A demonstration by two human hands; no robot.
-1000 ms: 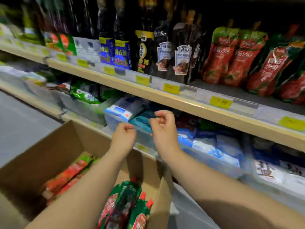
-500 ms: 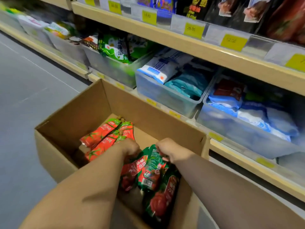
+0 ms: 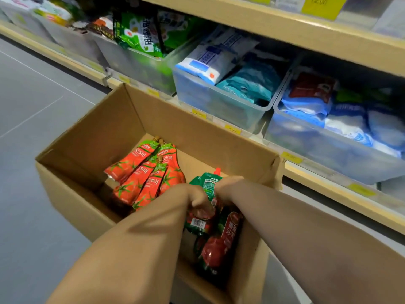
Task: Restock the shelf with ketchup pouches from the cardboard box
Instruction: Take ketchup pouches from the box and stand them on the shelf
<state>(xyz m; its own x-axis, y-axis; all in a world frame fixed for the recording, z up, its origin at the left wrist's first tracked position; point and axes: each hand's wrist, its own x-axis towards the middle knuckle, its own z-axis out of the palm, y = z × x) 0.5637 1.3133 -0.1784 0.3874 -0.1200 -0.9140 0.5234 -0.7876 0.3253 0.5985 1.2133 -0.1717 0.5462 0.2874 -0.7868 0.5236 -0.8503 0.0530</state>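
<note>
Head view: both hands down in box (image 3: 92, 137), lower centre. Left hand (image 3: 195, 197) curled round ketchup pouch (image 3: 207, 183); right hand (image 3: 226, 186) fingers hidden, can't tell grip. Best: take by neck, lift clear of wall, then shelf (image 3: 285, 25), upper right. Orange pouches (image 3: 142, 172) wait mid-frame.

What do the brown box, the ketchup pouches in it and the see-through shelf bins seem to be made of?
Box: cardboard, matte brown, with folded corners and raw edges. Ketchup pouches: probably glossy printed plastic film; they shine and crease. Bins: likely rigid frosted plastic; the packets inside show faintly through the walls.
</note>
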